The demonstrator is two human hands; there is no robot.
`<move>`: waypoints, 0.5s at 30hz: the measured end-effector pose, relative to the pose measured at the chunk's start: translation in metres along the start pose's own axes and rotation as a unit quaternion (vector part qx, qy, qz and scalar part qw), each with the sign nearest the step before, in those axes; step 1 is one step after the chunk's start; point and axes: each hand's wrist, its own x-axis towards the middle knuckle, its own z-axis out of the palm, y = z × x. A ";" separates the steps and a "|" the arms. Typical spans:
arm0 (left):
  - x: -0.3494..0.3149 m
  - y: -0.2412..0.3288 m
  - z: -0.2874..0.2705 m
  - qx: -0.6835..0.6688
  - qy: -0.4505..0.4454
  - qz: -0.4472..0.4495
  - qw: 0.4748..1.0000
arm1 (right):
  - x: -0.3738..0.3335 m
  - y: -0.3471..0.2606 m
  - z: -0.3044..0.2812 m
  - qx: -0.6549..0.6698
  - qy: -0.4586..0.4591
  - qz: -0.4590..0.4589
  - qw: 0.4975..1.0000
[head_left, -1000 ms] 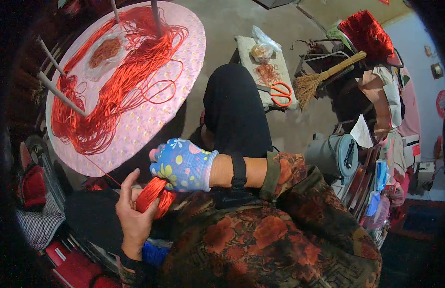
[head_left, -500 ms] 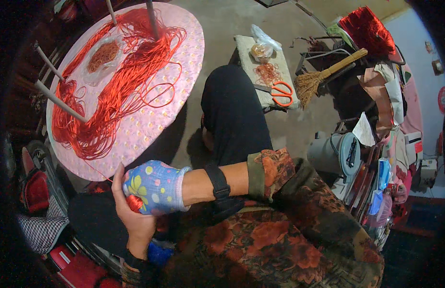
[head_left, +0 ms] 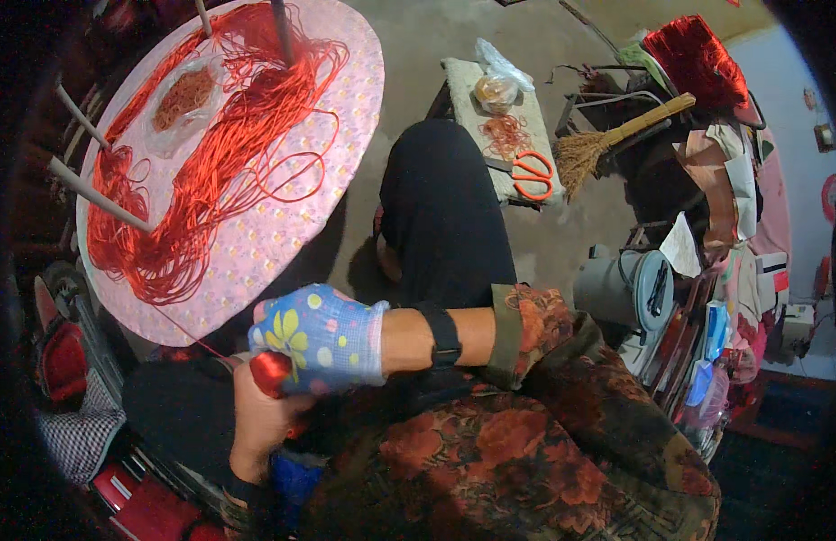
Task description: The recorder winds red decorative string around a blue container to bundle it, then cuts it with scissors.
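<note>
A small wound bundle of shiny red cord (head_left: 271, 371) sits between my two hands over my lap. My bare left hand (head_left: 260, 417) is closed round its lower part. Against its upper side lies my right hand (head_left: 317, 338), in a blue glove with flowers and dots, fingers curled over it and partly hidden. One thin strand runs from the hands up to a big loose skein of red cord (head_left: 202, 194). That skein is looped round upright grey posts (head_left: 98, 194) on a round pink patterned table (head_left: 256, 261).
On the table lies a plastic bag of rubber bands (head_left: 185, 97). Ahead, a padded stool (head_left: 463, 81) bears orange-handled scissors (head_left: 532, 174), loose bands and a knotted bag (head_left: 497, 90). To the right are a straw broom (head_left: 616, 140) and a grey lidded bucket (head_left: 607, 288).
My right hand has moved slightly right and up, its forearm with it. The left hand has turned, its fingers now curled closer round the bundle. The table appears shifted a little left.
</note>
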 end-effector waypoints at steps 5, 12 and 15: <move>0.005 -0.018 -0.001 0.036 0.009 -0.002 0.999 | -0.025 0.012 -0.057 -0.002 0.101 -0.058 0.993; 0.008 0.006 0.003 -0.065 0.022 -0.059 0.996 | -0.120 0.180 -0.183 -0.310 0.253 0.275 0.874; 0.010 0.000 0.004 -0.095 0.026 -0.049 0.994 | -0.151 0.220 -0.186 -0.382 0.148 0.343 0.845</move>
